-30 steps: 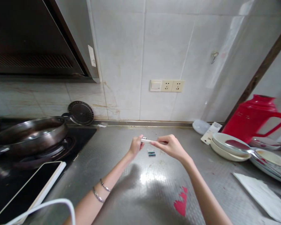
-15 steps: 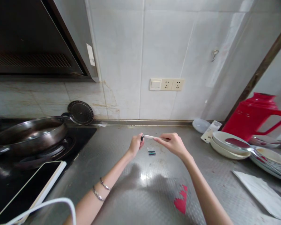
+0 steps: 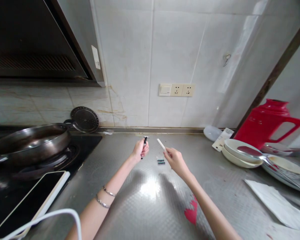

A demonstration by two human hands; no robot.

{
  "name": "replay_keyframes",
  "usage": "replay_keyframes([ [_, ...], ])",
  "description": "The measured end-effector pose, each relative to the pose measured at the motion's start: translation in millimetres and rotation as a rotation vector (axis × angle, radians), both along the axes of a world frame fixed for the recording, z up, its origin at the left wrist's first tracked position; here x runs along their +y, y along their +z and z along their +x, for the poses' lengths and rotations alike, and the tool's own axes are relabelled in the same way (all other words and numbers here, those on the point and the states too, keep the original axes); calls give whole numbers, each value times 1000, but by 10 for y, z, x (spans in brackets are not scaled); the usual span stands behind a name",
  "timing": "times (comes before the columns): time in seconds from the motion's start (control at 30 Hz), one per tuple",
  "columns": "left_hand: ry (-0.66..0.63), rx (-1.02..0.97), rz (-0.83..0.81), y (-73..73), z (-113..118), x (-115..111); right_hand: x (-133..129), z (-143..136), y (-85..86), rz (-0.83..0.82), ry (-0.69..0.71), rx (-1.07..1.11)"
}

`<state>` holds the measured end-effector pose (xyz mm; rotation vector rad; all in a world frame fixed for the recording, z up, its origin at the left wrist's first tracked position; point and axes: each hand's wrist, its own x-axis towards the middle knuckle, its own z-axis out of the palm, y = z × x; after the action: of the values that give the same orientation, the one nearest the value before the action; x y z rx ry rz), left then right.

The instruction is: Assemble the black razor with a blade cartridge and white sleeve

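My left hand [image 3: 139, 150] is closed around the black handle of a razor [image 3: 145, 140], whose silver T-shaped head points up. A slim white stick [image 3: 161, 144] is pinched in my right hand [image 3: 175, 160], its free end slanting up and left. What kind of stick it is, I cannot tell. The razor and stick are apart, with a small gap between them. Below and between my hands, a small clear piece with two dark green bars [image 3: 161, 162] lies on the steel counter [image 3: 130, 213].
At left, a pan [image 3: 35, 143] stands on the black stove, with a phone-like slab [image 3: 47, 196] and white cable [image 3: 65, 211] nearer me. To the right are a red jug [image 3: 265, 123], stacked bowls [image 3: 240, 161] and white paper [image 3: 275, 203]. A red heart sticker [image 3: 191, 213] marks the counter.
The white stick has come away from the razor head and now tilts upward. My right hand has moved left and down; the razor has turned upright in my left hand.
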<state>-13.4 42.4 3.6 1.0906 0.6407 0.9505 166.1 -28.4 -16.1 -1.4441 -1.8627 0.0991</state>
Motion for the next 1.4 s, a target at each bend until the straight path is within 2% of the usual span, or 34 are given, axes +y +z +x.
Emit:
replay_keyframes([
  [0.1,-13,-11,-35,32,-8,-4,-11,-127,-78,-85,-31,-36],
  [0.27,-28,-29,-37,65,-18,-22,-74,-317,-98,-343,-110,-135],
  [0.43,-43,-33,-28,88,-9,-56,-68,-503,-149,-425,-199,-379],
  [0.53,-60,-29,-31,81,3,-66,-40,-595,-206,-480,-207,-476],
  [0.83,-103,-28,-39,38,43,-88,14,-683,-366,-527,-201,-513],
  [0.97,-94,0,-51,23,51,-95,44,-609,-359,-521,-190,-510],
  [1.13,-100,17,-32,-17,56,-81,215,-225,-152,-429,-137,-514],
  [1.27,-106,16,-47,-39,61,-69,399,123,-64,-417,2,-476],
  [1.4,-96,25,-54,-54,62,-63,486,244,-156,-399,187,-398],
])
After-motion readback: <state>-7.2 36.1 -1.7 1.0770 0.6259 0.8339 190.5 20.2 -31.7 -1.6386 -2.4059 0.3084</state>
